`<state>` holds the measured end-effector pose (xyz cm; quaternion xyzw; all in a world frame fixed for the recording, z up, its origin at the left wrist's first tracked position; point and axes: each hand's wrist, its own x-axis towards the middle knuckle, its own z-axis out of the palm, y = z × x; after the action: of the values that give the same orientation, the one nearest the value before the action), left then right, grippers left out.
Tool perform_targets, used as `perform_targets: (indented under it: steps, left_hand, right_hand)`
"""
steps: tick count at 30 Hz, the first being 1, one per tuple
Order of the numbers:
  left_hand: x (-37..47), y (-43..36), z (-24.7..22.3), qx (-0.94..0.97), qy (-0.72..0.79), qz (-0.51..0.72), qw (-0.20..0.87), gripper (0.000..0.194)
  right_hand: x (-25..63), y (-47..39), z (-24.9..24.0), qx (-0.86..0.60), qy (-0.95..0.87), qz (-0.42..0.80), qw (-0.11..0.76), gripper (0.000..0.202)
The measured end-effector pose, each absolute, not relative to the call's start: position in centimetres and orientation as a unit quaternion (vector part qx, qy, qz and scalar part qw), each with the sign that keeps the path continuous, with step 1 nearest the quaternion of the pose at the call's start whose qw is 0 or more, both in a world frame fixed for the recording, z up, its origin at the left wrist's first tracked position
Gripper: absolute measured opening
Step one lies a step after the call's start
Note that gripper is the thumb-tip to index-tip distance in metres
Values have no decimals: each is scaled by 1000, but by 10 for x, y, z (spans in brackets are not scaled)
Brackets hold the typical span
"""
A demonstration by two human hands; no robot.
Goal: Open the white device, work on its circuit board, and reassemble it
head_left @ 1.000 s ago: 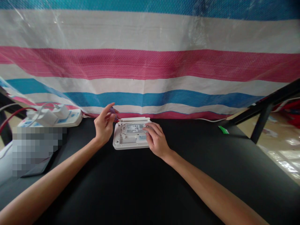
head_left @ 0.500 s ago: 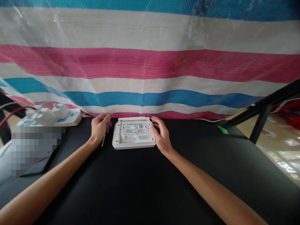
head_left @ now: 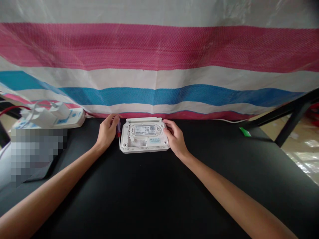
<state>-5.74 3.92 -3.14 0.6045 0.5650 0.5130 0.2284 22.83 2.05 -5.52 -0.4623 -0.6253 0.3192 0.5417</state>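
Note:
A white router (head_left: 139, 141) lies with its vented underside facing up, its labels showing and a folded antenna (head_left: 143, 119) along the far edge. My right hand (head_left: 176, 137) grips its right edge, thumb on top and fingers at the far corner. At the other side, my left hand (head_left: 107, 130) is closed on a screwdriver (head_left: 118, 129) with a purple and red handle. The thin shaft points down toward me, right beside the router's left edge; whether it touches the case I cannot tell.
A power strip (head_left: 77, 119) with white plugs stands at the left, near a dark flat object (head_left: 42, 172) partly blurred out. A green scrap (head_left: 245, 132) lies on the black table (head_left: 154, 192) at the right. Striped sheeting (head_left: 154, 76) hangs behind; a black metal frame (head_left: 290, 121) stands right.
My left hand has brought the screwdriver right, up against the router's left side, and its shaft is now more upright. My right hand has closed more firmly on the router's edge.

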Motion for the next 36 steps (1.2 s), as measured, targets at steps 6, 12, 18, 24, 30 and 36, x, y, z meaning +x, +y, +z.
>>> perform_targets:
  steps: [6,12,18,24,30,36]
  left_hand:
    - [-52,37,-33,491,521,592,370,21]
    - [-49,35,-37,490,508,603,373,23]
    - [-49,39,-33,429,492,651,387,29]
    - [-36,27,-11,378,440,692,429,35]
    - [-7,-7,5,431,410,663,454,31]
    - [6,-30,12,520,420,642,375,21]
  right_hand:
    - [229,19,-53,-468,-629,315,535,25]
    - [228,18,-51,-467,-630,313,536,24]
    - [228,20,-53,-465,-640,307,529,24]
    - [229,5,-36,-448,-649,120,604,21]
    - [209,-31,6,-322,-779,175,509,22]
    - [193,-48,22,-354,-775,358,382,26]
